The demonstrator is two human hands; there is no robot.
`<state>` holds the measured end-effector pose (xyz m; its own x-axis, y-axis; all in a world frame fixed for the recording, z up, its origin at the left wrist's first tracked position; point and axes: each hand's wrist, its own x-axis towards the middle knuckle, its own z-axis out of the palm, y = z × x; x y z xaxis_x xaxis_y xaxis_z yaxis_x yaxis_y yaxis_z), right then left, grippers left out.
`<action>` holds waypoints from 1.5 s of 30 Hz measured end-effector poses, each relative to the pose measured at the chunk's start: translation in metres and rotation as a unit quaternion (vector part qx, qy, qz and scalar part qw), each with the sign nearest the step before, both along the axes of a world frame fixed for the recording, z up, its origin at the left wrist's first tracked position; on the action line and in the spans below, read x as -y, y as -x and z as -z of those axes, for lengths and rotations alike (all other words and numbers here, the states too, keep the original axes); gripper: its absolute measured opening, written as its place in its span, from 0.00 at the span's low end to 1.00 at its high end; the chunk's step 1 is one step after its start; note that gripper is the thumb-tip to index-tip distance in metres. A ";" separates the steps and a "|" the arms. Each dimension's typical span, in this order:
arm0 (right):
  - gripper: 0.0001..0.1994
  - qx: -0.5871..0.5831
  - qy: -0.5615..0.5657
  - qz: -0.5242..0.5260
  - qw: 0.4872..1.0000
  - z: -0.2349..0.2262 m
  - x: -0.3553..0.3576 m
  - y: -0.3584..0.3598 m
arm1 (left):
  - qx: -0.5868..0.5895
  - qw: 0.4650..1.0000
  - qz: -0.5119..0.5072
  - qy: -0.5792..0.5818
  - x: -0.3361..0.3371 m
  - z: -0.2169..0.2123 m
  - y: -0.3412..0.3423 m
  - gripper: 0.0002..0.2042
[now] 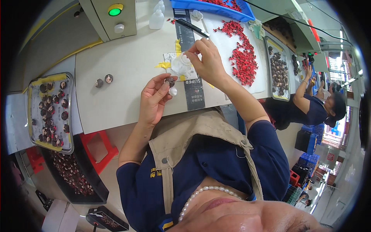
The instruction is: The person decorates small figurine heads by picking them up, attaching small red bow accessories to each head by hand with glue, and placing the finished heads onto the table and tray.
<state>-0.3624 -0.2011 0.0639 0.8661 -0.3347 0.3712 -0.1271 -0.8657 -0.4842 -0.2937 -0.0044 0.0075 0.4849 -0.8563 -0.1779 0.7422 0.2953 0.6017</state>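
Note:
My left hand (pixel 151 101) is closed on a small dark brown round piece (pixel 169 81), held between thumb and fingers just over the table's near part. A small white round thing (pixel 172 91) shows by its fingertips; I cannot tell what it is. My right hand (pixel 210 62) is pinched, its fingertips at a white, partly clear lump (pixel 181 65) on a small taped card. Whatever lies in that pinch is too small to make out. To the left, two brown round pieces with pale patches (pixel 108 79) rest on the white table (pixel 116 108).
Red small parts (pixel 244 62) lie heaped on the right, beside a tray of brown pieces (pixel 289 69). Another tray (pixel 70 135) stands left. At the back are a white bottle (pixel 157 20), a black pen (pixel 192 28) and a blue bin (pixel 247 17). A co-worker sits right.

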 end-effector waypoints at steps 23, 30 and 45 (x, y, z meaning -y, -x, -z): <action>0.06 0.011 -0.344 -0.066 0.937 -0.013 -0.022 0.042 | -0.025 0.999 -0.031 -0.025 0.029 -0.014 0.028 0.14; 0.06 0.019 -0.303 -0.077 0.950 -0.010 -0.019 0.045 | 0.037 0.998 -0.038 -0.034 0.032 -0.013 0.031 0.14; 0.07 0.068 -0.325 -0.073 0.941 -0.022 -0.034 0.046 | 0.214 0.973 -0.087 -0.025 0.029 -0.033 0.025 0.14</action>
<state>-0.4085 -0.1672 0.0861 0.8797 -0.4104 0.2403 0.0716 -0.3852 -0.9200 -0.3183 -0.0335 0.0406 0.6603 -0.7503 0.0329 0.3624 0.3566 0.8611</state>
